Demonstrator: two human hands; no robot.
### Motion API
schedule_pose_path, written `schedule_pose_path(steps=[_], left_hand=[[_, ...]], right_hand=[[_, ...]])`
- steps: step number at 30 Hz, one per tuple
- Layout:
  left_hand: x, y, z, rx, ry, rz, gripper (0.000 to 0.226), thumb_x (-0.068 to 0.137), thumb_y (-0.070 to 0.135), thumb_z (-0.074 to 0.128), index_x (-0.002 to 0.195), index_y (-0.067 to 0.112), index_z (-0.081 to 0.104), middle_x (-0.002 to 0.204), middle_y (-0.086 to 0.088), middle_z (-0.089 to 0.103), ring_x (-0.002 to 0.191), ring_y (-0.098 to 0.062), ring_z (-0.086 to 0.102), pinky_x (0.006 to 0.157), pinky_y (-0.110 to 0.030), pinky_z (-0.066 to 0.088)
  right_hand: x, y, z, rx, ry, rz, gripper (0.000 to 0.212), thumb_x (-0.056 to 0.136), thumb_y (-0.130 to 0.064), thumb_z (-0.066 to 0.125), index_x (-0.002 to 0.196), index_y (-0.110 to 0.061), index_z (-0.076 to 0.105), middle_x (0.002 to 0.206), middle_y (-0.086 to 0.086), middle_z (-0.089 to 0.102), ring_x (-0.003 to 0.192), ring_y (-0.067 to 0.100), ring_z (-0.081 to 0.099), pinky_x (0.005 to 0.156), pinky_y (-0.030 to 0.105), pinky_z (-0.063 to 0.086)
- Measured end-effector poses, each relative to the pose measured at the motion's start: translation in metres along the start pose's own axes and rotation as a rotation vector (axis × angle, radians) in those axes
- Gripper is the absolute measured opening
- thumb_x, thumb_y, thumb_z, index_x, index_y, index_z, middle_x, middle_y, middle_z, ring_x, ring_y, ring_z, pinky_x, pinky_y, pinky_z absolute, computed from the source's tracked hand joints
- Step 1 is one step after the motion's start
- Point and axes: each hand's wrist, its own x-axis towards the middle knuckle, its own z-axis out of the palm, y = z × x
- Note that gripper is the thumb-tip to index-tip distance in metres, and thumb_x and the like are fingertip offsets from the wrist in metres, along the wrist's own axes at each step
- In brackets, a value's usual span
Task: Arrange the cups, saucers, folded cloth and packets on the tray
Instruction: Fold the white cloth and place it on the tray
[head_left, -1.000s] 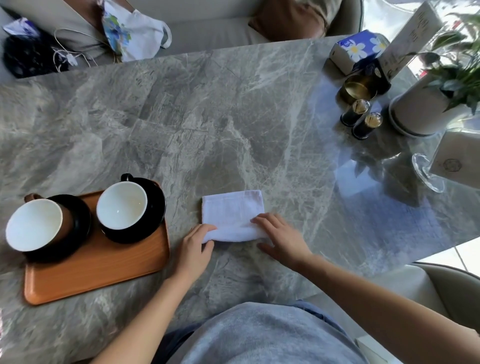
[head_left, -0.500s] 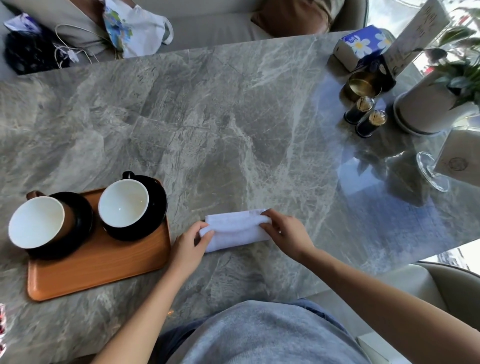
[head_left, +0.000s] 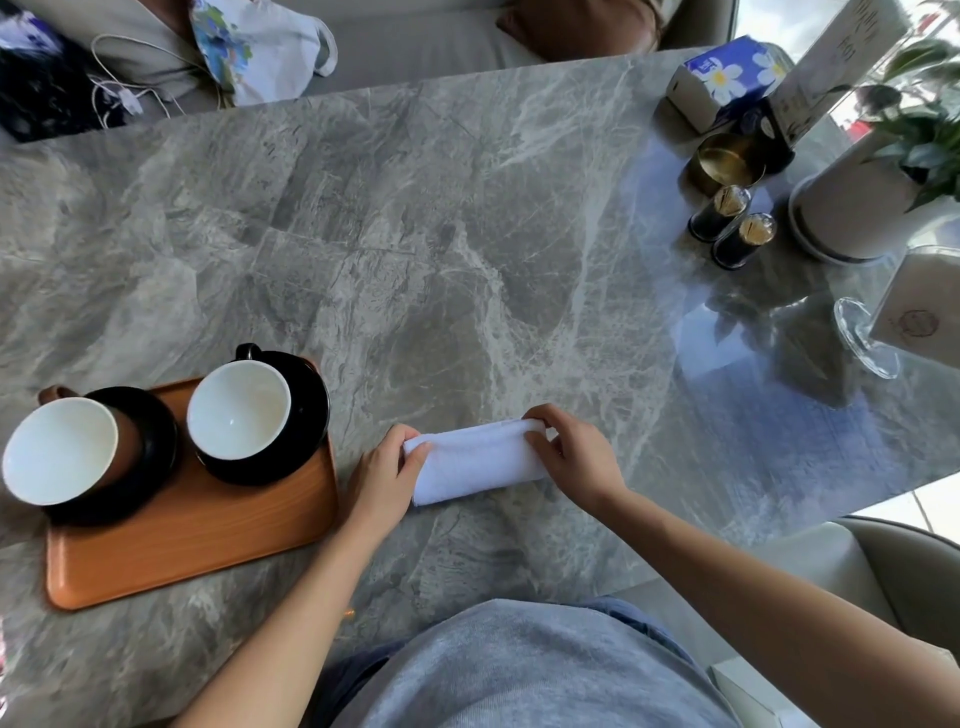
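A white cloth (head_left: 475, 464) lies folded into a narrow band on the marble table, just right of an orange-brown tray (head_left: 197, 540). My left hand (head_left: 382, 480) pinches its left end and my right hand (head_left: 574, 457) pinches its right end. On the tray stand two black saucers. The left saucer (head_left: 150, 452) carries a brown cup (head_left: 60, 449) with a white inside. The right saucer (head_left: 309, 415) carries a black cup (head_left: 239, 402) with a white inside. I see no packets.
At the far right stand a brass bowl (head_left: 724, 161), two dark toothpick holders (head_left: 730, 226), a blue tissue box (head_left: 724, 78), a potted plant (head_left: 862, 202) and a glass card stand (head_left: 865, 338). A sofa with bags lies beyond the far edge.
The cloth was a flat square one second ago; both hands have folded its far half toward me into a narrow band and now grip its two ends.
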Motion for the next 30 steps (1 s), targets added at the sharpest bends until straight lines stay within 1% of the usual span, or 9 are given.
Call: schedule_pose_path(steps=[3, 8, 10, 14, 17, 20, 24, 27, 30], left_hand=[[0.004, -0.001, 0.001, -0.015, 0.019, -0.010, 0.004, 0.089, 0.027, 0.054, 0.088, 0.023, 0.053, 0.067, 0.008, 0.055, 0.065, -0.015, 0.052, 0.061, -0.032, 0.039], [0.005, -0.004, 0.003, -0.028, 0.051, -0.024, 0.006, 0.087, 0.027, 0.058, 0.086, 0.024, 0.053, 0.057, 0.012, 0.049, 0.056, -0.010, 0.046, 0.054, -0.029, 0.034], [0.005, -0.005, 0.003, -0.018, 0.067, -0.019, 0.008, 0.087, 0.027, 0.059, 0.087, 0.022, 0.053, 0.057, 0.010, 0.051, 0.055, -0.013, 0.048, 0.054, -0.030, 0.035], [0.002, -0.005, 0.004, -0.021, 0.108, -0.021, 0.012, 0.085, 0.023, 0.062, 0.088, 0.013, 0.055, 0.068, -0.006, 0.062, 0.061, -0.025, 0.056, 0.059, -0.034, 0.042], [0.000, -0.006, 0.006, -0.005, 0.141, -0.035, 0.013, 0.083, 0.022, 0.065, 0.086, 0.013, 0.057, 0.061, 0.002, 0.056, 0.055, -0.017, 0.050, 0.056, -0.029, 0.036], [0.000, -0.005, 0.007, 0.008, 0.160, -0.047, 0.012, 0.083, 0.022, 0.066, 0.083, 0.014, 0.056, 0.058, 0.008, 0.048, 0.053, -0.012, 0.045, 0.055, -0.028, 0.033], [0.002, 0.000, 0.010, 0.021, 0.195, -0.041, 0.012, 0.083, 0.020, 0.066, 0.083, 0.012, 0.057, 0.069, 0.002, 0.053, 0.061, -0.019, 0.048, 0.060, -0.029, 0.034], [0.000, 0.004, 0.009, -0.013, 0.200, 0.052, 0.011, 0.083, 0.018, 0.064, 0.085, 0.009, 0.058, 0.083, -0.005, 0.059, 0.073, -0.021, 0.054, 0.066, -0.032, 0.041], [0.000, 0.005, 0.006, -0.001, 0.201, 0.075, 0.010, 0.083, 0.020, 0.063, 0.085, 0.012, 0.058, 0.082, -0.003, 0.063, 0.075, -0.019, 0.057, 0.067, -0.034, 0.045]], right_hand=[[0.002, 0.001, 0.001, -0.013, 0.002, 0.002, 0.016, 0.092, -0.026, 0.050, 0.107, -0.029, 0.056, 0.093, -0.013, 0.063, 0.070, 0.011, 0.058, 0.061, 0.030, 0.047], [0.003, 0.001, 0.001, -0.035, 0.006, 0.009, 0.018, 0.095, -0.029, 0.046, 0.112, -0.030, 0.050, 0.092, -0.008, 0.065, 0.069, 0.013, 0.060, 0.059, 0.034, 0.051], [0.004, 0.000, 0.002, -0.034, 0.019, 0.007, 0.017, 0.095, -0.030, 0.046, 0.111, -0.031, 0.052, 0.091, -0.009, 0.064, 0.067, 0.011, 0.058, 0.057, 0.031, 0.047], [0.007, -0.002, 0.003, -0.022, 0.032, 0.011, 0.016, 0.094, -0.030, 0.047, 0.108, -0.028, 0.054, 0.092, -0.010, 0.063, 0.069, 0.010, 0.056, 0.057, 0.027, 0.041], [0.009, -0.001, 0.005, -0.025, 0.033, 0.017, 0.016, 0.094, -0.030, 0.048, 0.107, -0.026, 0.056, 0.092, -0.008, 0.062, 0.070, 0.011, 0.056, 0.058, 0.027, 0.040], [0.010, 0.000, 0.007, -0.036, 0.043, 0.032, 0.016, 0.094, -0.030, 0.048, 0.107, -0.025, 0.056, 0.093, -0.007, 0.061, 0.073, 0.012, 0.055, 0.059, 0.027, 0.039], [0.010, 0.002, 0.009, -0.047, 0.066, 0.026, 0.015, 0.094, -0.028, 0.048, 0.106, -0.024, 0.056, 0.095, -0.006, 0.060, 0.074, 0.012, 0.054, 0.059, 0.030, 0.043], [0.008, 0.003, 0.009, -0.039, 0.085, 0.027, 0.016, 0.092, -0.026, 0.049, 0.107, -0.022, 0.055, 0.097, -0.006, 0.061, 0.072, 0.012, 0.055, 0.059, 0.032, 0.046], [0.005, 0.004, 0.008, -0.021, 0.092, 0.035, 0.015, 0.091, -0.026, 0.050, 0.104, -0.023, 0.055, 0.098, -0.007, 0.061, 0.071, 0.013, 0.057, 0.061, 0.035, 0.050]])
